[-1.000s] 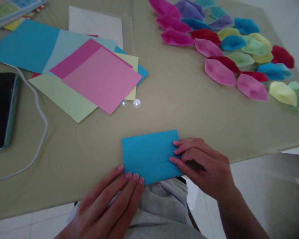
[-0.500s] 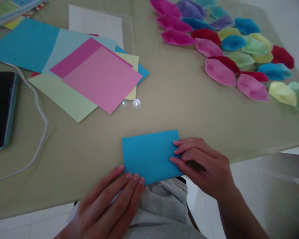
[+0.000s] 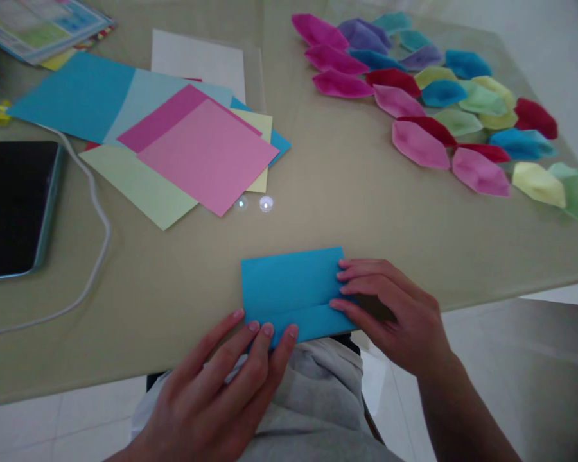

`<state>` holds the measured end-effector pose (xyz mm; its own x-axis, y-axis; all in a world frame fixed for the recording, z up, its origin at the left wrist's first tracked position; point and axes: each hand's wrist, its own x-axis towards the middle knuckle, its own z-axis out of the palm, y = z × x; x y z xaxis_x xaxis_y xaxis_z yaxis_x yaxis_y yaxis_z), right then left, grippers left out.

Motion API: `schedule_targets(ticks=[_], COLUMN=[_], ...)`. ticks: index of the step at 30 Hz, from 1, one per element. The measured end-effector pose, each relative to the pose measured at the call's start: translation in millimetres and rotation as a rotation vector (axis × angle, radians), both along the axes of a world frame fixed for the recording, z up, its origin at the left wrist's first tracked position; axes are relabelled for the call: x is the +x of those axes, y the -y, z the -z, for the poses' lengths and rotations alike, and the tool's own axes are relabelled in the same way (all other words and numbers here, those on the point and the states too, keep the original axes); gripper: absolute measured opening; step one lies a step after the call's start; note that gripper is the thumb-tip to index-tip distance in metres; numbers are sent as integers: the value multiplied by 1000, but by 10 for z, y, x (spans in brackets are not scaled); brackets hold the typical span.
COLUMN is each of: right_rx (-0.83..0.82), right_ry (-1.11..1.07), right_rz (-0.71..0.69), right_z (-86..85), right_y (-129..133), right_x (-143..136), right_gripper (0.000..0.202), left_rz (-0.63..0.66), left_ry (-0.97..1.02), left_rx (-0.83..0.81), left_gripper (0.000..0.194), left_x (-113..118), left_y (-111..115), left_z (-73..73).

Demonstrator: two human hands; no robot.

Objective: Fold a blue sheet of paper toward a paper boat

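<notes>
A blue sheet of folding paper point(image 3: 289, 282), folded into a rectangle with a crease running across its lower part, lies at the table's front edge. My left hand point(image 3: 226, 378) rests its outstretched, slightly parted fingertips on the paper's lower left edge; its thumb is hidden. At the paper's right end, the bent fingers and thumb of my right hand point(image 3: 395, 308) hold the edge, covering that corner.
Loose coloured paper squares, a pink one point(image 3: 212, 154) on top, lie at the upper left. A phone point(image 3: 17, 208) and a white cable point(image 3: 103, 244) are at the left. Several folded paper pieces, such as a pink one point(image 3: 481, 170), stand in rows at the upper right.
The left hand's index fingertip has slid right along the paper's lower edge, away from the other fingers. The right hand stays at the right end. The camera view has shifted slightly.
</notes>
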<state>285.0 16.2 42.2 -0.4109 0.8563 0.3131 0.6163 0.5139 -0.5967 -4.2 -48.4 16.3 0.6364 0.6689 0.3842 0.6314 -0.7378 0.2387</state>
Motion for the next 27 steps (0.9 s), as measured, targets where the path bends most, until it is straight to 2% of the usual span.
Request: schedule_targets(ticks=[3, 5, 6, 10, 13, 15, 18, 20, 23, 27], right_rx=[254, 317, 340, 404, 496, 552, 614, 631, 604, 520], right_ry=[113, 208, 245, 272, 324, 339, 329, 310, 286, 307], right_rz=[-16, -175, -212, -172, -134, -103, 9, 50, 109, 7], right_z=[-91, -73, -27, 307, 523, 591, 588, 537, 464, 547], right_y=[194, 353, 423, 571, 579, 569, 552, 557, 606, 674], right_x=[-107, -213, -265, -371, -268, -113, 134, 190, -7, -449], right_gripper=[22, 26, 28, 35, 46, 52, 60, 61, 55, 67], left_rz=[-6, 14, 31, 4, -33, -48, -89, -104, -98, -100], left_ry=[2, 15, 17, -23, -74, -114, -122, -104, -102, -91], left_rx=[34, 62, 76, 144, 210, 252, 300, 324, 352, 387], left_gripper=[39, 36, 34, 32, 36, 43, 49, 48, 49, 42], left_x=[12, 15, 16, 16, 2, -12, -15, 3, 42, 54], left_y=[-20, -57, -77, -128, -124, -113, -103, -106, -122, -140], left_z=[-2, -17, -24, -7, 71, 131, 193, 215, 238, 256])
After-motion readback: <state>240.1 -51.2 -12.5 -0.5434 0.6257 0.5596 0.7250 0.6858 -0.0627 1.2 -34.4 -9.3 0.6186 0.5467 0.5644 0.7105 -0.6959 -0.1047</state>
